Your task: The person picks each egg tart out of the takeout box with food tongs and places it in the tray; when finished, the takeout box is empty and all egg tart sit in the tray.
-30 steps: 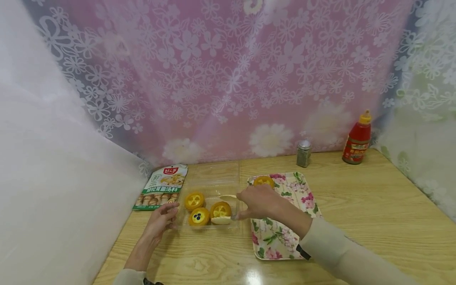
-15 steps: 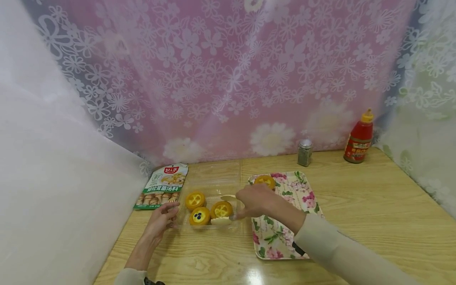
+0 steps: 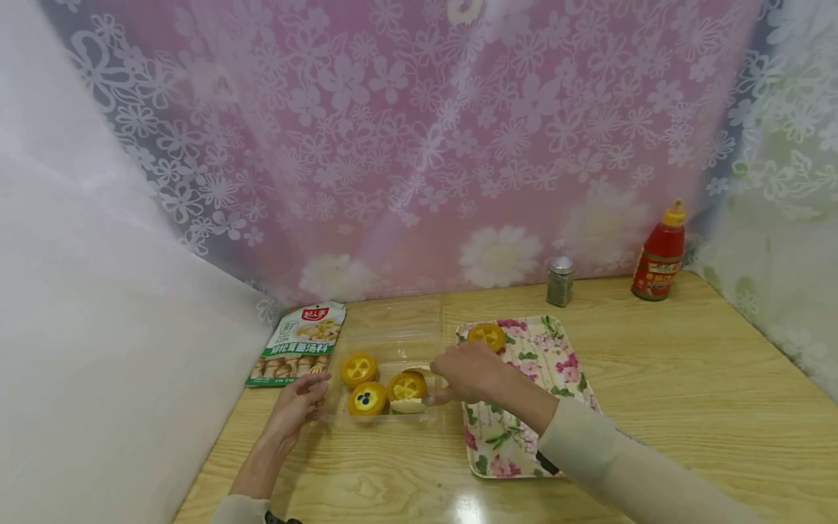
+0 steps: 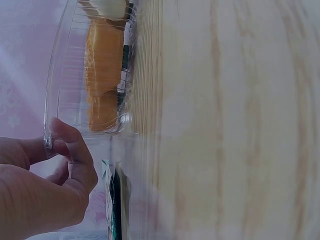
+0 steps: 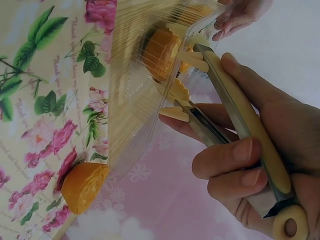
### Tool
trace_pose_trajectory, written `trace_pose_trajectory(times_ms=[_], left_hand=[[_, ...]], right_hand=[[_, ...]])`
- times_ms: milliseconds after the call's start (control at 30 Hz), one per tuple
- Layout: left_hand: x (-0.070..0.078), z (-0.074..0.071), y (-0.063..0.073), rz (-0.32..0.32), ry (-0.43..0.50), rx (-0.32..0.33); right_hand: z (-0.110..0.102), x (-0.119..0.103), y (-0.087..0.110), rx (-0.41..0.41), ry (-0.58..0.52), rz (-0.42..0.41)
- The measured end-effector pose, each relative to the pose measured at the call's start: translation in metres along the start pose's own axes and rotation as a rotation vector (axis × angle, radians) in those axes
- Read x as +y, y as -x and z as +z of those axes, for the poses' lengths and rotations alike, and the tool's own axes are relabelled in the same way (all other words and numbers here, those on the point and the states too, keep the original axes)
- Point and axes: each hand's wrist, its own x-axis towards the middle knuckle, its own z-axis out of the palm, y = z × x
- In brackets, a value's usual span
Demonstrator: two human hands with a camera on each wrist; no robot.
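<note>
My left hand (image 3: pixel 294 416) pinches the rim of a clear plastic box (image 4: pixel 54 85) between thumb and fingertips at its left side. In my right hand (image 3: pixel 473 372) is a pair of tongs (image 5: pixel 245 117) with cream scalloped tips, the fingers curled round its metal arms. The tips reach into the box on either side of an egg tart (image 3: pixel 406 387); whether both touch it is unclear. Beside it in the box sit another yellow tart (image 3: pixel 358 370) and a tart with dark berries (image 3: pixel 366 398). One more tart (image 3: pixel 487 336) lies on a floral tray (image 3: pixel 504 437).
The box's clear lid (image 3: pixel 393 316) lies folded back toward the curtain. A seasoning packet (image 3: pixel 297 346) is to the box's left. A spice jar (image 3: pixel 559 282) and a red sauce bottle (image 3: pixel 659 255) stand at the back right of the wooden table (image 3: pixel 681 364).
The far tip of the tongs has come nearer the egg tart, narrowing the space between the tips. My left hand stays at the box's rim.
</note>
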Motion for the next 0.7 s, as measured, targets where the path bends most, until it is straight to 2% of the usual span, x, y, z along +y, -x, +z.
trace_pose_trajectory(times_ms=[267,700], left_hand=[[-0.0016,0.0005,-0.0002,0.005,-0.005,0.011],[-0.0013,0.0011,0.0004,0.015,-0.005,0.01]], right_hand=[[0.0036,0.0021,0.0022,0.026,0.001,-0.016],[0.0016,0.0073,0.005,0.068,-0.073,-0.011]])
